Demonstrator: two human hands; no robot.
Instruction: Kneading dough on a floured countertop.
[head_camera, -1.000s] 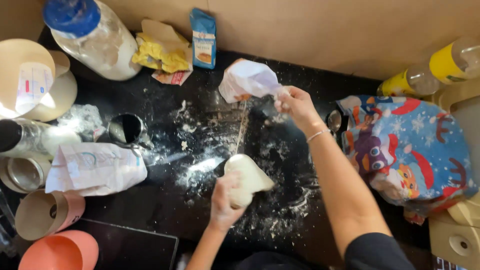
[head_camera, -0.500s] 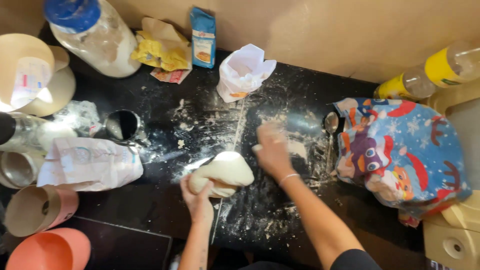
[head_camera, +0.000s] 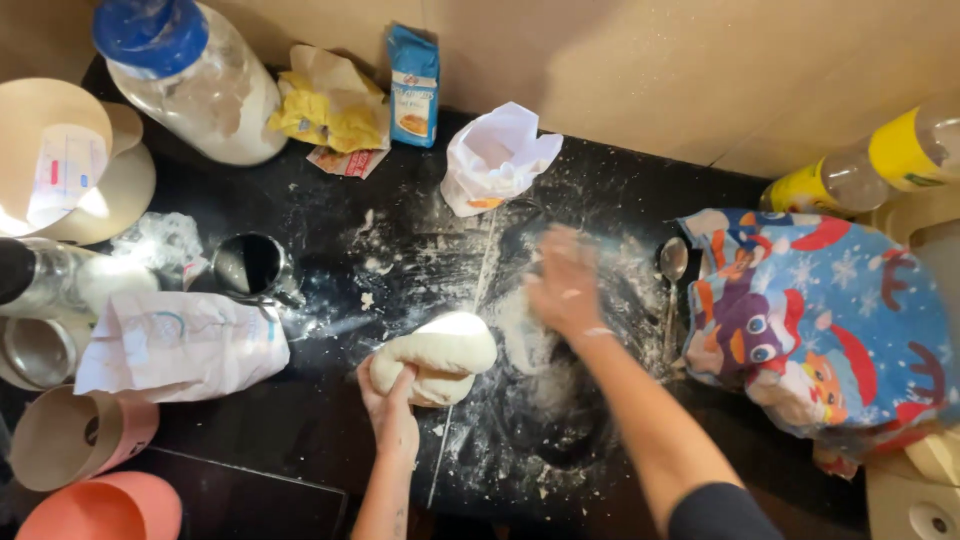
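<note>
A pale lump of dough lies at the middle of the frame on the black, floured desk, the left hand closed on its lower left edge. The right hand, open, flat and motion-blurred, holds nothing over the scattered flour. This looks like dusting before kneading; next calls for both hands on the dough. The forearm hides the desk beneath it.

A pale, smooth dough lump is being held, lying elongated at the floured tabletop's centre, tilting toward two o'clock.
</note>
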